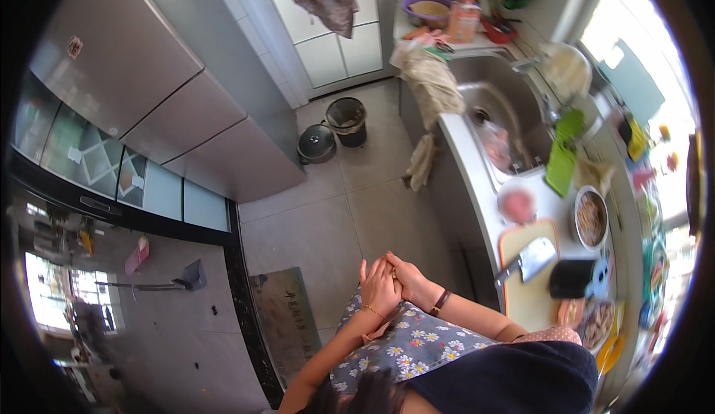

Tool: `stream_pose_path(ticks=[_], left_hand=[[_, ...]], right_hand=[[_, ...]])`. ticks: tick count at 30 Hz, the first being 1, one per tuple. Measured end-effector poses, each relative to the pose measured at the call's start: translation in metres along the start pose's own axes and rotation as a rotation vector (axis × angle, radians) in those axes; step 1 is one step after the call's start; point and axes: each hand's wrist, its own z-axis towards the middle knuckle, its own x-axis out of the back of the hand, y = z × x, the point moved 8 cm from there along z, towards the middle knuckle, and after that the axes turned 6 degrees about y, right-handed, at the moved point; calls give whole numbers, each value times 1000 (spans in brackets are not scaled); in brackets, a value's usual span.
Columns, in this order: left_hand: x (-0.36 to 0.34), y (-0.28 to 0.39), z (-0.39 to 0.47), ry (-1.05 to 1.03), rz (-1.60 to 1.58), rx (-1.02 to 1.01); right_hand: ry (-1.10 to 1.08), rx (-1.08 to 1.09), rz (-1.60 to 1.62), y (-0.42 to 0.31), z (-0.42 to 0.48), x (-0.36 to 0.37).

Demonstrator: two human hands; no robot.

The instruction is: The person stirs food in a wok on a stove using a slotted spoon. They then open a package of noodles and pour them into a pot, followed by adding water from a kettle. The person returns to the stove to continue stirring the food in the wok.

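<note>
In front of a grey apron with daisy print [422, 336], my two hands are clasped together. My left hand [381, 290] lies over the fingers of my right hand [412, 280], and its back is turned towards me. A gold bracelet circles the left wrist and a dark band the right. No object shows in either hand; the palms are hidden. Right of them, on the counter, a cleaver [537, 259] rests across a cutting board [528, 309]. Beyond the board stands a bowl with pink contents [516, 203], blurred.
A steel sink [522, 118] holds a clear bag of pinkish food [496, 145]. A metal bowl of food [591, 217] and a black container [571, 279] stand by the board. A trash bin [346, 121] and lidded pot [317, 143] are on the floor; a fridge [184, 95] rises left.
</note>
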Motion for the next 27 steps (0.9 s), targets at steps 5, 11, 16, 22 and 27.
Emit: stream_pose_path(ticks=[5, 11, 16, 22, 27], left_hand=[[-5, -63, 83, -24, -82, 2], [-32, -160, 207, 26, -678, 18], [-14, -219, 278, -16, -1356, 750], [-54, -324, 227, -103, -997, 1191], [-82, -324, 116, -391, -452, 1466]], right_hand=[[58, 133, -173, -62, 71, -56], [-38, 118, -151, -147, 165, -139], [1, -124, 22, -206, 284, -167], [368, 35, -119, -329, 478, -155], [436, 161, -185, -386, 659, -114]])
